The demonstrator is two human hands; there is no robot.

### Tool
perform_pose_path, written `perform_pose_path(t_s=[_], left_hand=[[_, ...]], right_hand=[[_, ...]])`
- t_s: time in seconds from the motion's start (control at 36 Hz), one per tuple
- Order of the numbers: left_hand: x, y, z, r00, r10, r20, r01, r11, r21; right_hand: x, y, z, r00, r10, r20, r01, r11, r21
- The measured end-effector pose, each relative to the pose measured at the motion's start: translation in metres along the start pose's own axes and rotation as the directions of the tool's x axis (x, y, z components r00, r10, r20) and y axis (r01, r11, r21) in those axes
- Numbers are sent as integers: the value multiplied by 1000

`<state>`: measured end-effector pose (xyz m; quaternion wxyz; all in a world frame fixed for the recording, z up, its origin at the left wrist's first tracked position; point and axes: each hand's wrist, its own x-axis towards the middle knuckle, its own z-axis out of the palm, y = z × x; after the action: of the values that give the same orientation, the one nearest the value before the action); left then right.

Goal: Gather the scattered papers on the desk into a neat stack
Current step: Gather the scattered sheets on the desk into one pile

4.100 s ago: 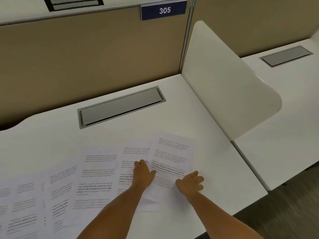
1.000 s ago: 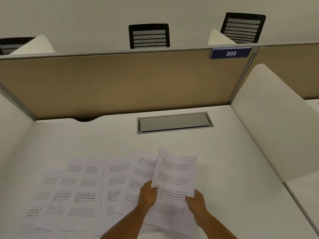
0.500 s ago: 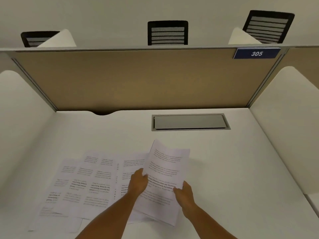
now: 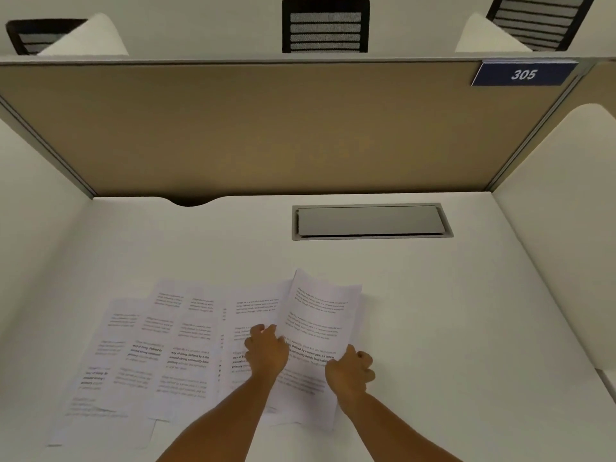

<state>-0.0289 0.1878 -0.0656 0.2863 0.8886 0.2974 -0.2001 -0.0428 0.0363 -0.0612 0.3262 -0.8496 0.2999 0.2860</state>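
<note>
Several printed white sheets (image 4: 160, 348) lie fanned and overlapping on the white desk (image 4: 466, 328), toward its front left. One printed sheet (image 4: 320, 315) at the right end of the fan is lifted off the desk and tilted, its far edge raised. My left hand (image 4: 266, 351) grips its left edge. My right hand (image 4: 350, 368) pinches its right edge. Both forearms reach in from the bottom of the view.
A grey cable hatch (image 4: 370, 221) is set into the desk behind the papers. A tan partition (image 4: 266, 128) with a blue "305" sign (image 4: 523, 74) closes the back. White side dividers (image 4: 566, 211) stand left and right. Black chair backs (image 4: 325, 25) show beyond.
Both hands took the rightmost sheet by its edges and lifted it off the desk. In the last half second the sheet has stayed in my hands, with the view shifting slightly.
</note>
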Motion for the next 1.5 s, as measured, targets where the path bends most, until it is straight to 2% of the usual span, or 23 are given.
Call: perform_pose_path(t_s=[0.17, 0.28, 0.33, 0.44, 0.61, 0.72, 0.83, 0.92, 1.0, 1.06, 1.31, 1.5], left_hand=[[8, -1, 9, 998, -59, 2, 59, 998, -3], [11, 2, 11, 997, -79, 12, 78, 996, 53], [11, 3, 12, 996, -88, 15, 87, 994, 61], [13, 1, 13, 997, -81, 1, 80, 994, 72], [14, -2, 13, 997, -80, 8, 80, 996, 39], [14, -5, 10, 995, -92, 36, 89, 993, 80], [12, -8, 7, 995, -66, 69, 58, 992, 115], [6, -10, 5, 995, -53, 84, 50, 998, 34], [-4, -10, 4, 994, -10, 109, 38, 965, -259], [-10, -11, 3, 993, 18, 119, 27, 932, -361], [-33, -25, -8, 998, 58, -18, -60, 910, -410], [-43, -41, -25, 996, 4, -88, -44, 891, -453]], right_hand=[[10, -2, 9, 998, 66, 13, -66, 997, -31], [13, -2, 9, 996, 84, 5, -84, 996, -12], [14, -2, 10, 996, 94, -2, -94, 994, 50], [17, 0, 9, 988, 156, 1, -150, 946, 287], [22, -5, 0, 968, 247, 53, -245, 865, 437], [33, 4, 6, 967, 212, 144, -255, 854, 454], [37, 12, 5, 974, 165, 153, -217, 867, 448], [30, 11, 0, 969, 155, 193, -230, 850, 473], [26, 13, -3, 982, 89, 168, -161, 857, 490], [24, 15, -4, 987, 66, 145, -128, 872, 472], [0, 2, -8, 990, -126, 68, 97, 939, 331], [-22, -20, -4, 961, -256, 106, 215, 930, 300]])
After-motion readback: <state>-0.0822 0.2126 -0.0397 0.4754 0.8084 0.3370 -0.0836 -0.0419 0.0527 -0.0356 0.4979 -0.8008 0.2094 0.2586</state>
